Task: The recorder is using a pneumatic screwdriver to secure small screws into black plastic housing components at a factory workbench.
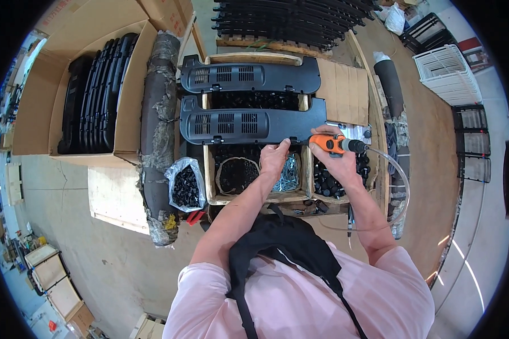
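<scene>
A long black plastic panel (pixel 249 125) with slotted vents lies across a wooden parts bin. My left hand (pixel 274 160) is closed at its near edge, the thumb by a spot matching where the other panel has a clip; any small piece under the fingers is hidden. My right hand (pixel 339 161) grips an orange air screwdriver (pixel 326 142) lying sideways, its tip toward the panel's near right edge. A clear hose (pixel 404 181) loops from the tool's back end. Just beyond lies a second, similar black panel (pixel 288 76), with two small clips along its near edge.
The bin (pixel 209 186) holds black parts, silvery screws (pixel 288 174) and round black caps (pixel 328 183). A bag of black pieces (pixel 185 186) stands at its left, beside a wrapped roll (pixel 161 124). Further left, a carton (pixel 127 135) holds upright panels. Black parts (pixel 291 22) are stacked behind.
</scene>
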Tool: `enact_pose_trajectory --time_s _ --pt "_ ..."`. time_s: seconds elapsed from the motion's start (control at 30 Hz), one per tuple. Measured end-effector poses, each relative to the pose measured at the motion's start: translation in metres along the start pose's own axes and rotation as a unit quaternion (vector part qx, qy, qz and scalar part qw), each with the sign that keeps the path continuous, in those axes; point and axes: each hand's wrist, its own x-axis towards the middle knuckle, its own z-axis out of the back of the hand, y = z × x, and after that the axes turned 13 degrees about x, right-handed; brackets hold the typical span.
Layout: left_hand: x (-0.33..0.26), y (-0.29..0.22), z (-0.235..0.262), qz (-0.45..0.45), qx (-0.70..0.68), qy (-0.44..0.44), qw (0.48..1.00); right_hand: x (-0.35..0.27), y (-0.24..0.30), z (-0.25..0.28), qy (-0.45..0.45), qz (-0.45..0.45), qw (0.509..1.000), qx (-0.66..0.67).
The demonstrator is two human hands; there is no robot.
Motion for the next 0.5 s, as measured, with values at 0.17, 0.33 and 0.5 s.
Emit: enact_pose_trajectory --time_s 0.17,0.33,0.5 --pt "0.004 0.006 0.002 -0.008 0.003 0.001 1.0 0.001 0.0 -0.002 0.028 0.001 0.999 -0.036" --pt "0.006 0.008 0.002 -0.006 0.013 -0.001 1.0 0.004 0.005 -0.002 0.035 -0.007 0.999 -0.01" --pt "0.001 -0.001 0.008 -0.004 0.053 0.029 0.998 -0.003 0.019 0.006 0.01 0.054 0.997 0.047"
